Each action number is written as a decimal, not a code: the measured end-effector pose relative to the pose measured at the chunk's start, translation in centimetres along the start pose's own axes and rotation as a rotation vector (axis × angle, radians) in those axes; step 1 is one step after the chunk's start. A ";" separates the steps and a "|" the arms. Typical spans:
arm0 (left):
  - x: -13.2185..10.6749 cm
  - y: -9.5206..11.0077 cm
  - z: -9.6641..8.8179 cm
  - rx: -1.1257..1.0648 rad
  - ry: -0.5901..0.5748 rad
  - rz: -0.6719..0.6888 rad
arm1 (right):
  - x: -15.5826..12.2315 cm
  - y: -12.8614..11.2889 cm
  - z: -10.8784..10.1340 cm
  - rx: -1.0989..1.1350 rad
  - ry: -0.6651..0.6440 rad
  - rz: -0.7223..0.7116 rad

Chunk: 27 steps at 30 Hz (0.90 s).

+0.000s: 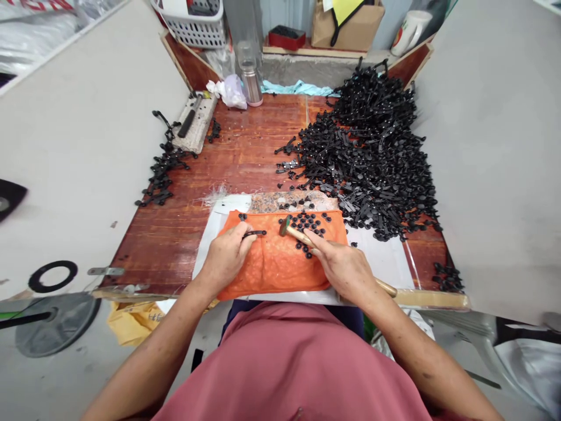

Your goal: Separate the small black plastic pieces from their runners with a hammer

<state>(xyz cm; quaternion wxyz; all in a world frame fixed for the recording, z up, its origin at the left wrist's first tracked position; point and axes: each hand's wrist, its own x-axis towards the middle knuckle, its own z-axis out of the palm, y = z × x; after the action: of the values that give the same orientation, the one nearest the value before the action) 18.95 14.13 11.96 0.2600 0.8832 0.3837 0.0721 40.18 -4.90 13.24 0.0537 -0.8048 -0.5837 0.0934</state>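
My left hand (225, 255) rests on an orange cloth (276, 263) and pinches a small black strap-like part (255, 233) at its fingertips. My right hand (344, 267) grips the wooden handle of a small hammer (293, 231), forefinger stretched along it; the hammer head lies on the cloth beside a cluster of small black round pieces (309, 224). The cloth lies on a white board (385, 254) on a reddish wooden table (245, 158).
A big heap of black parts (372, 152) fills the table's right side. A smaller group of black pieces (163, 172) lies at the left near a block with a tool (195, 120). A metal bottle (252, 85), white basket (195, 26), cardboard box (346, 26) and mug (409, 32) stand behind.
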 end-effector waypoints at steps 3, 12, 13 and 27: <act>0.3 0.4 -0.1 0.024 0.018 -0.016 | 0.1 0.5 -0.6 0.100 0.094 0.037; 2.1 1.5 1.2 0.010 -0.032 -0.004 | -0.5 1.2 -0.7 0.131 0.099 0.102; 2.2 1.8 1.3 0.027 -0.045 -0.013 | -0.7 1.2 -0.4 0.121 0.102 0.106; 2.8 3.1 2.7 0.338 -0.074 -0.031 | -1.6 2.0 0.2 0.097 0.124 0.135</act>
<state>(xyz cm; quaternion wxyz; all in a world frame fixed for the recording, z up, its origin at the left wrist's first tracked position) 23.79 13.31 11.02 0.1227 0.9103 0.3943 -0.0301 41.47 -7.02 12.78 0.1221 -0.8431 -0.5184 0.0749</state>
